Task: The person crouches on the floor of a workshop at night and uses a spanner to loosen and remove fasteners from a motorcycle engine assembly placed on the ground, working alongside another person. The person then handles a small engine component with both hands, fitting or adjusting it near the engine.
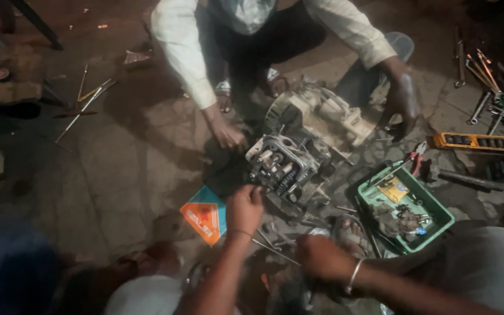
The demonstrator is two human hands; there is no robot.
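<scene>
- Engine (298, 146): on the stone floor just beyond the left hand (244, 209), which pinches its near edge.
- Likely heavy, rigid, oily; best gripped by the solid casing, not the fins.
- Right hand (322, 256): clenched, near the body; contents unclear.

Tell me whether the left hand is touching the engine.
Touching. The head view shows the left hand with its fingertips against the near edge of the engine.
</scene>
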